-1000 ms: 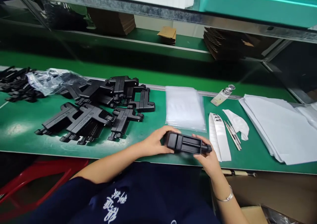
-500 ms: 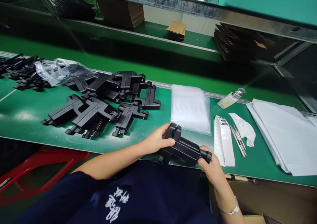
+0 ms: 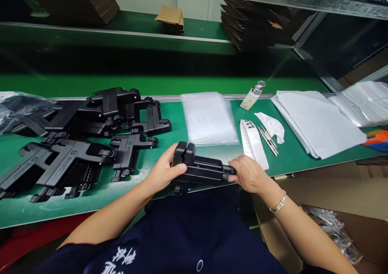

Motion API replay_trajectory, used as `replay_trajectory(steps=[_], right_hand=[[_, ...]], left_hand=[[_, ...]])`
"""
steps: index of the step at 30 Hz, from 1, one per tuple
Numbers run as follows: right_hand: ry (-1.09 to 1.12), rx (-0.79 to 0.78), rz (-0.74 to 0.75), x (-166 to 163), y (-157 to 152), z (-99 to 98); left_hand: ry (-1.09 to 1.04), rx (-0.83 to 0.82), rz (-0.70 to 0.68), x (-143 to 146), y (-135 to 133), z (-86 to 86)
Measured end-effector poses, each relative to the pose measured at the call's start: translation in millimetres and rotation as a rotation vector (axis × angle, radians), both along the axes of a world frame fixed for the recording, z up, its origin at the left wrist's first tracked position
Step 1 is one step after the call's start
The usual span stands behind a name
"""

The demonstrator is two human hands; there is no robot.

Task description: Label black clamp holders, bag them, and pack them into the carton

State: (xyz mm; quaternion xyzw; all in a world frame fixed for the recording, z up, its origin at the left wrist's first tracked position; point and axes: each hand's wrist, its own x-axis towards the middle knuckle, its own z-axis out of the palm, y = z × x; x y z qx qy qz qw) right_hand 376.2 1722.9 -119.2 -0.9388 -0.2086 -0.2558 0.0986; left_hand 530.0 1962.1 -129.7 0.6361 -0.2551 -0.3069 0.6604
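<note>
Clamp (image 3: 200,171) now levelled, left hand (image 3: 162,173), right hand (image 3: 249,176) fingers (image 3: 178,167) grasping it; carton (image 3: 318,189) holds bag (image 3: 332,227).

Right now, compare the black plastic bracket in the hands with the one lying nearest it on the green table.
The held black plastic bracket hovers at the green table's near edge, left hand and right hand at its ends; the lying bracket rests flat, untouched. The held bracket runs sideways; the lying bracket's stem points toward the person. Both look like the same black moulding.
</note>
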Motion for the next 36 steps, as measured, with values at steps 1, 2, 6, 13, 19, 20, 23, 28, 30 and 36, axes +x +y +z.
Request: replay_trajectory(steps=[1,2,6,13,19,20,23,28,30,36], right_hand=[[0.024,0.028,0.0,0.0,1.1,1.0],[0.044,0.055,0.0,-0.2,2.2,1.5],[0.078,0.107,-0.003,-1.3,3.9,2.0],[0.169,0.309,-0.042,-6.3,6.9,4.6],[0.41,0.503,-0.244,-7.0,15.6,4.1],[0.343,0.442,-0.245,-6.1,15.2,4.9],[0.145,0.206,-0.163,-4.0,10.8,8.5],[0.33,0.359,-0.095,-5.3,8.0,10.9],[0.581,0.696,-0.109,-5.8,11.0,7.9],[0.896,1.298,-0.091,-5.3,16.0,-6.0]], left_hand=[[-0.048,0.008,-0.007,0.7,1.7,1.8],[-0.091,0.014,-0.013,1.5,3.3,3.5],[-0.215,0.038,-0.029,4.1,7.8,7.1],[-0.427,0.103,0.007,4.4,16.0,7.4],[-0.629,0.102,0.033,9.1,21.6,20.4],[-0.603,0.101,0.054,9.6,21.1,21.9],[-0.477,0.096,0.048,9.3,18.4,22.6],[-0.525,0.1,-0.016,6.4,19.5,19.0],[-0.648,0.083,-0.058,6.1,21.9,19.1],[-0.779,0.014,-0.094,4.8,23.5,12.4]])
